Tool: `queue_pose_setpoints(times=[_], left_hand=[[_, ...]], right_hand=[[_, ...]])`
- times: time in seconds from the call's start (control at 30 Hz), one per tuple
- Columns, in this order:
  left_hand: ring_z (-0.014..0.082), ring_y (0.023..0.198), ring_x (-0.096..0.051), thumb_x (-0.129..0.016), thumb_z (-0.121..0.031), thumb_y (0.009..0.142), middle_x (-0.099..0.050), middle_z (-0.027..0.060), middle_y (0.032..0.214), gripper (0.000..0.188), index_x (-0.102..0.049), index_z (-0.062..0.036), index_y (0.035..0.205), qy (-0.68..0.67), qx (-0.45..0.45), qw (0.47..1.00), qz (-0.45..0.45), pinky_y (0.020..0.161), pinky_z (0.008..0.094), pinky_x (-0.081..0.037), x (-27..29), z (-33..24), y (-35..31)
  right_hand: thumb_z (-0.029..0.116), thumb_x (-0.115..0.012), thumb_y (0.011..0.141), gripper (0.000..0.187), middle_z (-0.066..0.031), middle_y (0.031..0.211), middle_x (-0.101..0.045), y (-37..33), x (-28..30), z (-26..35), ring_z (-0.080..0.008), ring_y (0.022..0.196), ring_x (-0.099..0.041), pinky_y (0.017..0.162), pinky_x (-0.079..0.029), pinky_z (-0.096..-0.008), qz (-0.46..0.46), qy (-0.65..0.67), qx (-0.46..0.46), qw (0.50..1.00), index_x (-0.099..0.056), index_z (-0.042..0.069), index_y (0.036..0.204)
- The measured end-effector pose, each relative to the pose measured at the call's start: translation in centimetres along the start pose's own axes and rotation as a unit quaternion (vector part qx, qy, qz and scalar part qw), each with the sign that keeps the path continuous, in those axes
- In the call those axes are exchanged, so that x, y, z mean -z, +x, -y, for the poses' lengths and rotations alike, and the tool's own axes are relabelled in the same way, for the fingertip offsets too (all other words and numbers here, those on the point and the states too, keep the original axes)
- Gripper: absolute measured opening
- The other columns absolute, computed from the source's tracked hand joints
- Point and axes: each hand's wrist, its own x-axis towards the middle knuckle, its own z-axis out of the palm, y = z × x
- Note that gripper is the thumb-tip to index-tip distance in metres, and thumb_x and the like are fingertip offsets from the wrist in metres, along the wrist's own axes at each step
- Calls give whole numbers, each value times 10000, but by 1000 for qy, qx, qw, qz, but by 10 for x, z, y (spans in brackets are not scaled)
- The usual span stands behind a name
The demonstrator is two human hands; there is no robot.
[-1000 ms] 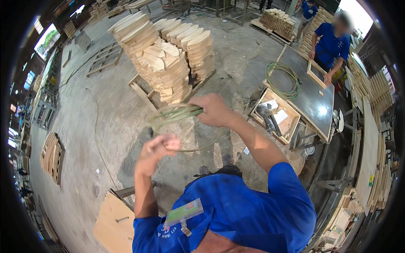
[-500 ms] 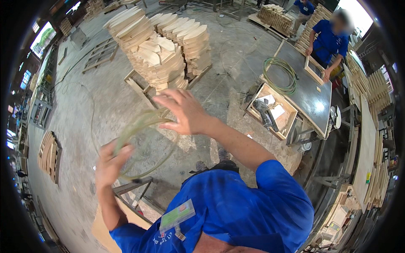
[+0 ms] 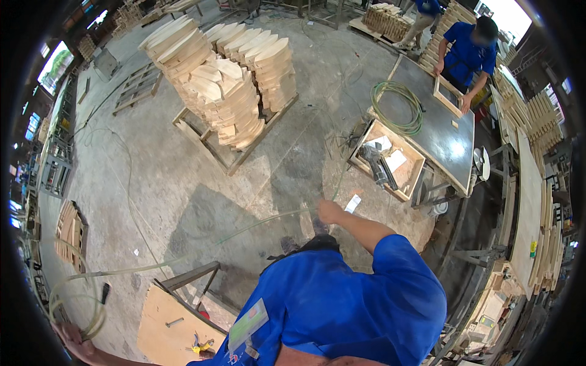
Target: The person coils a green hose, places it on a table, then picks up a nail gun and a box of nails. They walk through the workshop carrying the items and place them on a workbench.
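Observation:
A pale green air hose (image 3: pixel 131 271) stretches across the front of me between my two hands. Far out at the lower left, my left hand (image 3: pixel 72 337) is closed around several loose loops of it. A black piece (image 3: pixel 105 293), perhaps the hose's end fitting, hangs beside those loops. My right hand (image 3: pixel 330 211), shut in a fist, grips the hose in front of my body, and a length runs on from it toward the wooden box (image 3: pixel 415 160). A white paper slip (image 3: pixel 353 204) lies on the floor just right of that hand.
Stacked curved wooden pieces (image 3: pixel 223 97) stand on a pallet ahead. At right, a dark-topped table (image 3: pixel 448 137) bears a coiled hose (image 3: pixel 400 110); a co-worker (image 3: pixel 467 58) there handles a wooden frame (image 3: pixel 448 96). A board (image 3: pixel 165 332) with a yellow-handled tool (image 3: pixel 198 346) is lower left.
My hands have moved apart: the left out to the lower left with the loops, the right down and to the right. The hose, coiled between them before, is now drawn out.

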Motion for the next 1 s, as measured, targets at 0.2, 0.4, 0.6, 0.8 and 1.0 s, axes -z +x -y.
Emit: queue_pose_setpoints(times=[0.2, 0.4, 0.6, 0.8, 1.0], left_hand=[[27, 493, -278, -614, -338, 1024, -318, -80, 628, 248, -646, -104, 1098, -27, 225, 974, -17, 424, 218, -206, -94, 84, -26], [18, 509, -327, -584, -291, 1049, -400, -73, 657, 192, -595, -103, 1006, -177, 176, 962, 111, 435, 204, -266, -196, 87, -79], [38, 502, -334, -574, -286, 1054, -398, -60, 634, 232, -589, -88, 934, -407, 194, 888, 87, 445, 214, -294, -230, 125, -100], [95, 464, -326, -568, -287, 1046, -335, -34, 533, 391, -502, -111, 704, -581, 263, 768, -50, 461, 264, -335, -299, 188, -101], [274, 668, -571, -414, -357, 1077, -504, 98, 580, 467, -501, -74, 716, -478, 275, 814, -185, 787, 463, -528, -401, 229, -116]], right_hand=[[237, -508, 995, 294, -176, 1010, -670, 27, 103, 237, -405, 945, -638, 802, -514, -490, -183, 219, 455, 844, -602, 64, 1213], [324, -490, 1044, 402, -200, 869, -644, 1, 243, 319, -343, 773, -652, 699, -508, -489, -99, 498, 351, 787, -543, -59, 1149], [342, -502, 1067, 259, 27, 714, -479, -2, 249, 271, -61, 508, -409, 454, -367, -249, 47, 770, 201, 604, -510, 85, 1035], [409, -532, 1054, 316, 20, 672, -464, -17, 215, 253, -64, 498, -406, 446, -342, -245, -39, 846, 171, 503, -480, 121, 935], [437, -578, 1029, 425, -5, 674, -537, -33, 166, 258, -91, 555, -502, 455, -372, -269, 111, 851, 121, 498, -506, 127, 748]])
